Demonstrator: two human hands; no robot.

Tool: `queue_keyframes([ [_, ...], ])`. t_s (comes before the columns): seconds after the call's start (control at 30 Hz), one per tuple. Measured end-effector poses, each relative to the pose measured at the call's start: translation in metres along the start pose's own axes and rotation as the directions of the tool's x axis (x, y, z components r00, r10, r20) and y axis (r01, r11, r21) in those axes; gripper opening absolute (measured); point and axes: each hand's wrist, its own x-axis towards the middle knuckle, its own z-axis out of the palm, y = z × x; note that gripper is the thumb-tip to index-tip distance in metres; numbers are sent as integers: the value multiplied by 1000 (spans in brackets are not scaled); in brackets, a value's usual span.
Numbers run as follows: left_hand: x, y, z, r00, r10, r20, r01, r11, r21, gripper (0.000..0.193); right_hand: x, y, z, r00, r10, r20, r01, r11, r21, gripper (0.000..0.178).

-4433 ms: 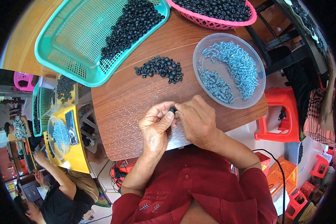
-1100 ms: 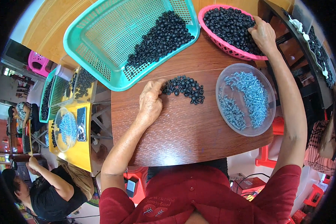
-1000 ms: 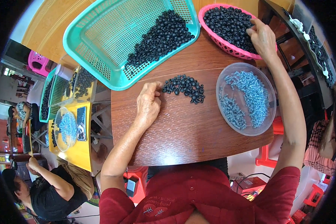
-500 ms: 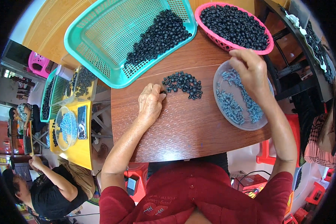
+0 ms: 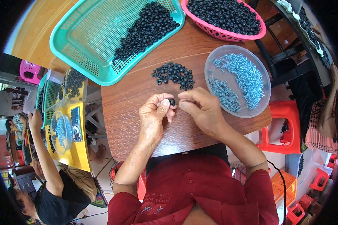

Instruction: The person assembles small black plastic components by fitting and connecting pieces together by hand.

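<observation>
Over the front half of the wooden table, my left hand [image 5: 151,114] pinches a round black bead [image 5: 172,102] between thumb and fingertips. Close on its right, apart from the bead, is my right hand [image 5: 204,112], thumb and fingers bent together; what it holds, if anything, is too small to make out. Just beyond my hands lies a small pile of black beads [image 5: 172,75]. To the right, a round clear tray [image 5: 229,79] holds two heaps of small blue, shiny pieces [image 5: 248,78].
A green mesh basket [image 5: 88,41] and a pink basket [image 5: 229,35], both with black beads, stand at the table's [image 5: 125,97] far side. At left, a person [image 5: 65,193] sits by a yellow table [image 5: 85,153]. A red stool [image 5: 283,112] stands right.
My right hand has come from above the round tray down and left, beside my left hand. The left hand has lifted and turned, showing a black bead. The view has shifted slightly.
</observation>
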Motion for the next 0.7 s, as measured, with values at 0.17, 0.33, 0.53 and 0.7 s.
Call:
queue_keyframes([
  [0.17, -11, -9, 12, 987, 159, -2, -158, 984, 79, 19, -11, 4, 12, 995, -23, -101, 21, 999, -26, 18],
  [0.33, -15, -4, 9, 993, 109, 35, -113, 986, 126, 18, -15, 8, 8, 986, -141, -89, 135, 988, -73, 17],
  [0.53, -22, -2, 14, 977, 203, 57, -211, 950, 230, 15, -18, 8, 8, 959, -238, -156, 245, 969, 28, 15],
  [0.7, -26, -2, 16, 950, 303, 81, -312, 889, 335, 17, -24, -2, 1, 985, -112, -132, 127, 986, 112, 15],
])
